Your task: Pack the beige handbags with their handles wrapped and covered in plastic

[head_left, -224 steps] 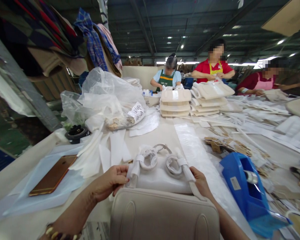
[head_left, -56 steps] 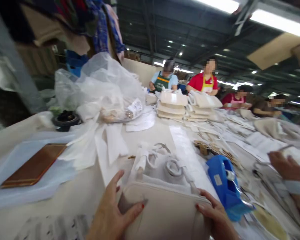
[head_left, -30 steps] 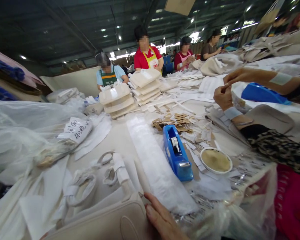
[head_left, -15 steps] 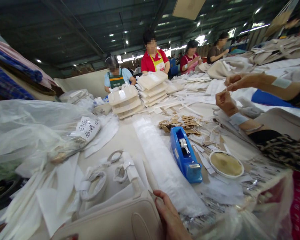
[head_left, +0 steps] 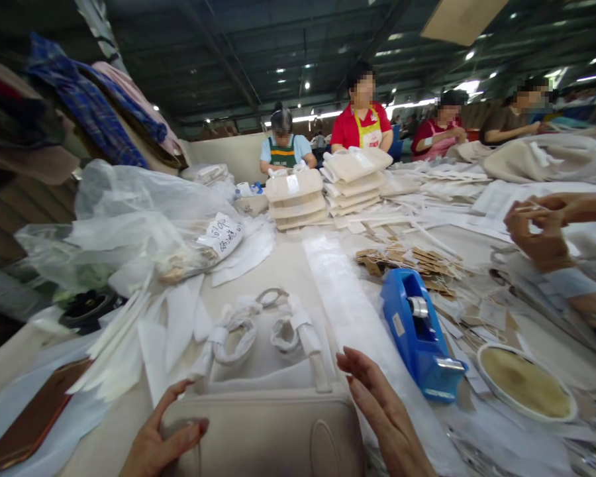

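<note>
A beige handbag (head_left: 258, 434) stands at the near edge of the table, its top seam towards the camera's upper side. My left hand (head_left: 161, 430) grips its left end, thumb on the front face and index finger over the top corner. Beside the right end is my right hand (head_left: 382, 411), fingers stretched out and palm turned to the bag; whether it touches is hard to tell. Behind the bag lie its strap parts, a wrapped coil (head_left: 236, 341) and a wrapped handle (head_left: 305, 331), on white sheeting.
A blue tape dispenser (head_left: 417, 331), a round tub of yellowish paste (head_left: 526, 383) and cardboard tags (head_left: 417, 262) lie to the right. Clear plastic bags (head_left: 144, 218) and white strips (head_left: 124, 331) lie left. A co-worker's hands (head_left: 541, 232) work at right. Stacked beige bags (head_left: 298, 199) stand beyond.
The view has swung left, so things appear further right. My left hand now shows at the bag's left end. My right hand has its fingers stretched beside the right end.
</note>
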A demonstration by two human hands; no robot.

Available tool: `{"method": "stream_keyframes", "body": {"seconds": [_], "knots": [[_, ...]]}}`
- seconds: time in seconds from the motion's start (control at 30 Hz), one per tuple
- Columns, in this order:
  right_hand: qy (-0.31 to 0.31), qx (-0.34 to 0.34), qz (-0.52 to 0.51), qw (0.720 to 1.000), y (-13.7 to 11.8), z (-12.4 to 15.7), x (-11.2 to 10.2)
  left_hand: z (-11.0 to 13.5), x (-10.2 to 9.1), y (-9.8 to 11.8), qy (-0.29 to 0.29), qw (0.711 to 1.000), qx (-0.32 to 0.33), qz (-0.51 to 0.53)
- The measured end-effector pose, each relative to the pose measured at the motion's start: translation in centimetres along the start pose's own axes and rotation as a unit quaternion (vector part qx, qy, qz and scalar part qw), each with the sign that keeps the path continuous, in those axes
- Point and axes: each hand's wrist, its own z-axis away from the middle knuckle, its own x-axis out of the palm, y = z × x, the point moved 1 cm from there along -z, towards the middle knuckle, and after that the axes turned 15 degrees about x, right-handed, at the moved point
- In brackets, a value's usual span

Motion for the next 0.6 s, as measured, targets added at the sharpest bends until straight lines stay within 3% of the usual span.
{"method": "stream_keyframes", "body": {"seconds": [0.07,0.2,0.37,0.43,0.5,0.6], "knots": [[-0.053,0.017,0.004,0.998,-1.5,-0.3,0.6,0.3,0.2,1.0,-0.017,0.999,0.036,-0.015],[-0.108,0.136,-0.015,0.985,-2.6,-2.0,1.3,0.6,0.3,1.7,-0.054,0.996,0.063,-0.035],[-0.314,0.199,-0.026,0.928,-3.8,-4.4,0.8,0.7,0.3,1.7,-0.065,0.996,0.059,-0.025],[-0.362,0.213,0.003,0.908,-4.1,-5.1,0.8,0.7,0.3,1.6,-0.064,0.996,0.056,-0.019],[-0.363,0.217,0.037,0.906,-4.0,-5.7,0.8,0.7,0.3,1.5,-0.062,0.996,0.055,-0.012],[-0.313,0.181,0.080,0.929,-3.2,-6.3,0.6,0.6,0.2,1.1,-0.053,0.997,0.059,-0.012]]}}
